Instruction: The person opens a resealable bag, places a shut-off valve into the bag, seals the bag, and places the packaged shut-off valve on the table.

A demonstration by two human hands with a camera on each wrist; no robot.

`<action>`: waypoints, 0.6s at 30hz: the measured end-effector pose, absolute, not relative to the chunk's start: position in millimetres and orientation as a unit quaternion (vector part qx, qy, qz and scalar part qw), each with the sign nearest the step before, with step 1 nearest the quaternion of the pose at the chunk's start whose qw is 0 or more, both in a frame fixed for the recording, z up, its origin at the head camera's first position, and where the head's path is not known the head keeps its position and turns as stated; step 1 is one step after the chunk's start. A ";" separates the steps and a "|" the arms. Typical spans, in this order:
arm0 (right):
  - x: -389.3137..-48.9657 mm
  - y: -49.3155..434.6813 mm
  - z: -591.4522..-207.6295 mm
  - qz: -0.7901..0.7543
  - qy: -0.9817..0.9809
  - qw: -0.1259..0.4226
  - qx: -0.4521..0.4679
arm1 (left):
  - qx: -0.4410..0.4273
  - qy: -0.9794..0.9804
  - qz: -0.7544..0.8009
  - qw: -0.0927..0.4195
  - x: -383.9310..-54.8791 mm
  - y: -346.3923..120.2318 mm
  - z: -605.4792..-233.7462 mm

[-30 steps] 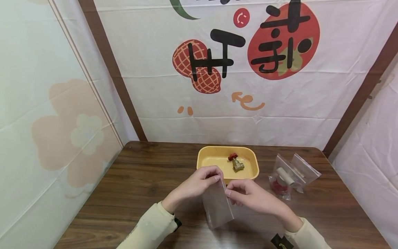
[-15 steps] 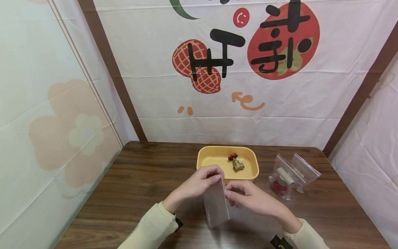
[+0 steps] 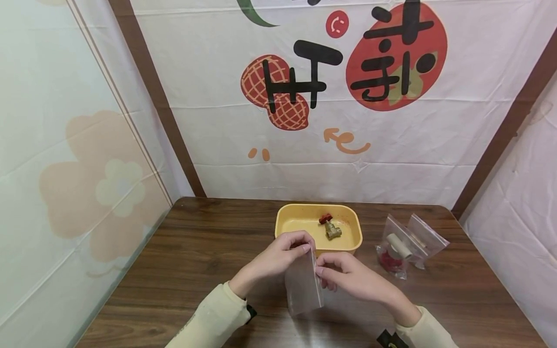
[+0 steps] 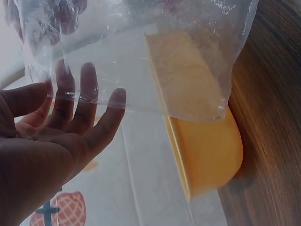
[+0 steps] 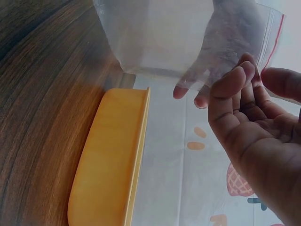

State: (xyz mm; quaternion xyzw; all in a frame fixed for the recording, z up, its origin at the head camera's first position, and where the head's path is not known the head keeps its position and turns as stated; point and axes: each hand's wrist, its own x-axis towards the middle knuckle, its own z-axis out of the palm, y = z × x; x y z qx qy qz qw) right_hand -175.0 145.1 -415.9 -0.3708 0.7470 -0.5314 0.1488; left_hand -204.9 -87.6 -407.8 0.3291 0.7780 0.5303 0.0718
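Observation:
A clear zip-lock bag with a red line along its mouth hangs between both hands above the table's front part; no contents show in it. My left hand pinches one end of the mouth between thumb and fingers. At the same edge, lower and to the right, my right hand pinches the bag, its other fingers curled. The wrist views show the see-through film with fingers behind it. Just beyond the hands stands a yellow tray, holding a brass valve with a red handle.
To the right on the brown wooden table lie two filled zip-lock bags, one with a pale tube and something red, the other partly behind it. A printed white cloth hangs behind the table.
The bag's lower end has swung slightly left and up, and the bag looks narrower than a second ago. Both hands keep their grip, almost still.

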 end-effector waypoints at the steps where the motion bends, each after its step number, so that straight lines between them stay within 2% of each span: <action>1: -175.4 145.0 -416.7 -0.532 0.746 0.150 -0.372 | 0.330 0.780 0.527 0.071 -204.6 -87.5 -407.9; 9: -174.9 143.2 -418.0 -0.534 0.754 0.147 -0.354 | 0.304 0.814 0.493 0.050 -200.6 -86.7 -405.3; 18: -174.4 142.6 -414.8 -0.524 0.786 0.126 -0.303 | 0.245 0.860 0.444 -0.055 -188.1 -88.7 -400.9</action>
